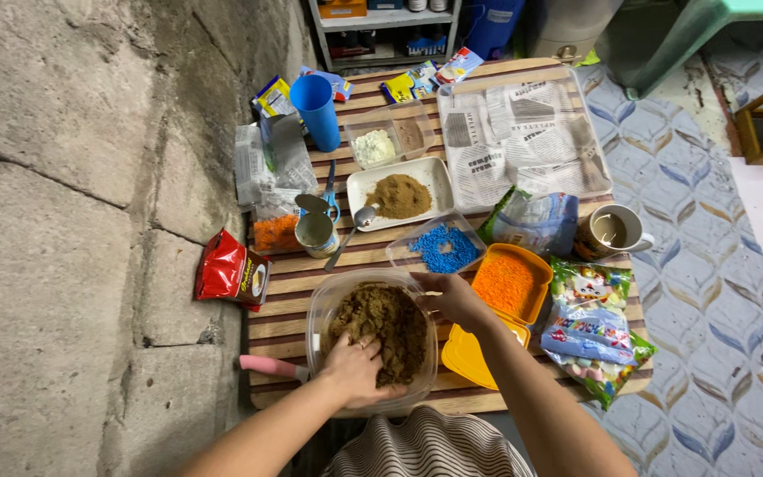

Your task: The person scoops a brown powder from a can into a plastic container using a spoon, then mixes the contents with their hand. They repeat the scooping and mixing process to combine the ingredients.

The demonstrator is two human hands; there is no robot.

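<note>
A clear plastic bowl (320,309) full of brown crumbly mixture (390,322) sits at the near edge of a slatted wooden table (284,322). My left hand (355,367) is pressed down into the mixture at the bowl's near side, fingers curled in it. My right hand (454,299) grips the bowl's far right rim, fingers wrapped over the edge.
Beyond the bowl lie a tray of blue sprinkles (446,248), an orange box of orange sprinkles (507,283), a white plate of brown powder (399,195), an open tin can (317,231), a spoon (355,226), a blue cup (320,109), a mug (611,231) and marshmallow bags (589,331). A concrete wall (72,221) stands left.
</note>
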